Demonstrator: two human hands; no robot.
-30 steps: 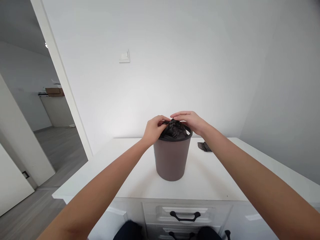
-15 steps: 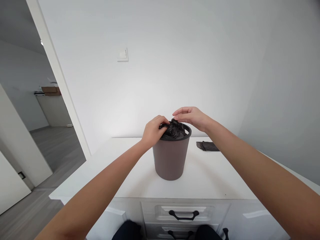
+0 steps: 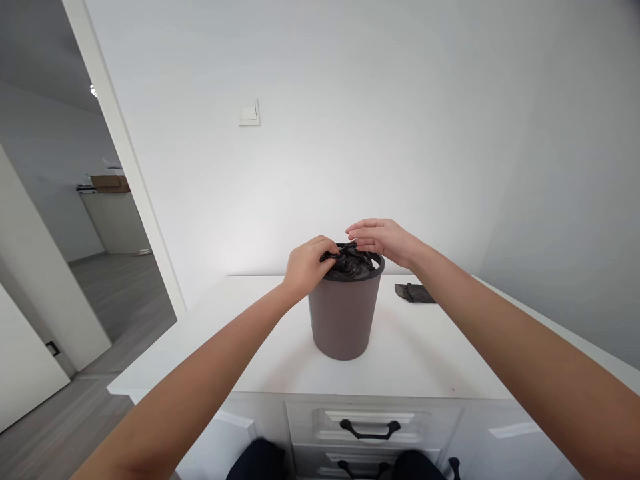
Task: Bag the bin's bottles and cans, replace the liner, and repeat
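One bag (image 3: 351, 265) in left hand (image 3: 306, 268)

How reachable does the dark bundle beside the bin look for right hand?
Likely yes: the dark bundle lies on the white countertop, partly hidden by the right forearm, and nothing visible stands between it and the right hand over the bin.

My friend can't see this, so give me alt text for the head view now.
The left hand pinches a crumpled black bag at the mouth of a brown bin, the right hand close beside it. The bin stands on a white cabinet, a dark bundle lying to its right.
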